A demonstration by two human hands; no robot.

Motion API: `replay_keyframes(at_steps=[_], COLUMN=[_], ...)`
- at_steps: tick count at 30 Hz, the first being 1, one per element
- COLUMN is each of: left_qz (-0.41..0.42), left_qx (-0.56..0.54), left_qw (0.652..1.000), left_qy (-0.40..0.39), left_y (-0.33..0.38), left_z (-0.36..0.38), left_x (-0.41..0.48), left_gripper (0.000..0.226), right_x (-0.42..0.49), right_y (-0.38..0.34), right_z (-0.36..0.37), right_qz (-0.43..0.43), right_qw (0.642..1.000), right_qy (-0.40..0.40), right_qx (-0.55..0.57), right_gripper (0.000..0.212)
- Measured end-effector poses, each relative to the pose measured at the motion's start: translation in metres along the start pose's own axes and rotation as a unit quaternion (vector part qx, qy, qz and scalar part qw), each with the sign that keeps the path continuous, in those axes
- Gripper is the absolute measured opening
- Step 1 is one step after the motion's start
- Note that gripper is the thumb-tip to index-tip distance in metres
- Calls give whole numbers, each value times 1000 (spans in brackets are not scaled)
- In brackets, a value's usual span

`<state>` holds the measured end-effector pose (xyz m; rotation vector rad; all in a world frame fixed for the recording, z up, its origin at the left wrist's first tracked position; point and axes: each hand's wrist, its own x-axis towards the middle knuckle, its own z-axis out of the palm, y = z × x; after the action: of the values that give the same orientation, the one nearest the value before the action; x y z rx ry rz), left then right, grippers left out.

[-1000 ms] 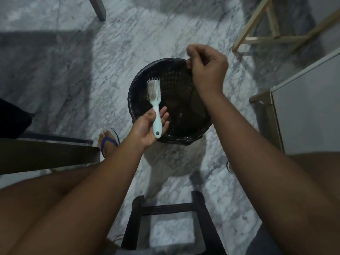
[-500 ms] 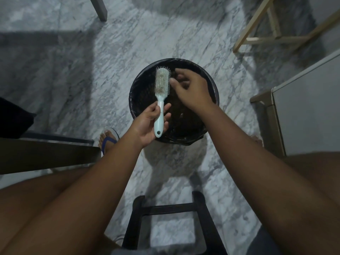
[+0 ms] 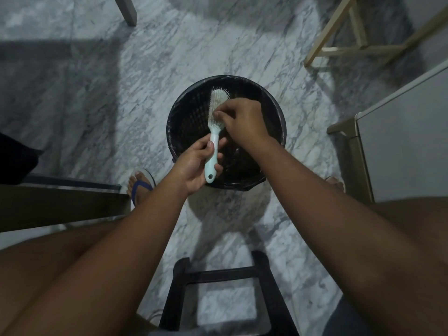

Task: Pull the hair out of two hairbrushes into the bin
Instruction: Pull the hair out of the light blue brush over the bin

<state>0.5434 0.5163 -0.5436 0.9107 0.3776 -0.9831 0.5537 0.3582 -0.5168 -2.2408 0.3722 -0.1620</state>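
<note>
Right hand (image 3: 242, 120), which a second ago hung above the far rim of the bin (image 3: 189, 110), has come down onto the hairbrush (image 3: 214, 139). Its fingers are curled and its thumb and fingertips pinch into the bristles at the middle of the head; the strands there are too fine to make out. The left hand (image 3: 196, 163) grips the pale blue handle, fingers wrapped round it and thumb along its side. It holds the brush over the bin's open mouth with the head pointing to the far rim. The black, bag-lined bin stands on the marble floor (image 3: 169, 57) between the person's knees. A black stool (image 3: 218, 275) is at the floor's near edge, and a foot in a blue sandal (image 3: 140, 185) rests left of the bin.
</note>
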Motion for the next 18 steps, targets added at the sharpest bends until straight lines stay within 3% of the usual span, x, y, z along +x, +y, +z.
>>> replay_keyframes(at_steps=[4,8,10,11,13,15,16,18], left_qz=[-14,-11,-9,-7,-3,0,0,-2], left_qx=[-32,-51,-48,-47,-47,-45,-41,-30], left_qw=[999,998,998,999,999,999,999,1000], left_qy=[0,18,26,26,21,13,9,5], left_y=[-4,-5,-6,-6,-5,-4,-3,-2], left_z=[-2,-11,-16,-17,-16,-14,-14,-14], left_x=[0,-2,-4,-5,-6,-7,-7,-7], left_gripper=[40,40,41,41,41,41,41,41], right_x=[6,19,23,25,23,15,12,7], right_y=[2,4,6,10,21,28,28,22], right_z=[-7,-24,-29,-30,-30,-26,-23,-18], right_qz=[13,34,43,64,138,212,221,198], right_qw=[992,958,949,960,988,958,948,970], right_qy=[92,233,276,246,65,-123,-160,-129], right_qx=[81,161,148,116,-20,-151,-162,-64], right_gripper=[12,12,11,12,20,29,35,49])
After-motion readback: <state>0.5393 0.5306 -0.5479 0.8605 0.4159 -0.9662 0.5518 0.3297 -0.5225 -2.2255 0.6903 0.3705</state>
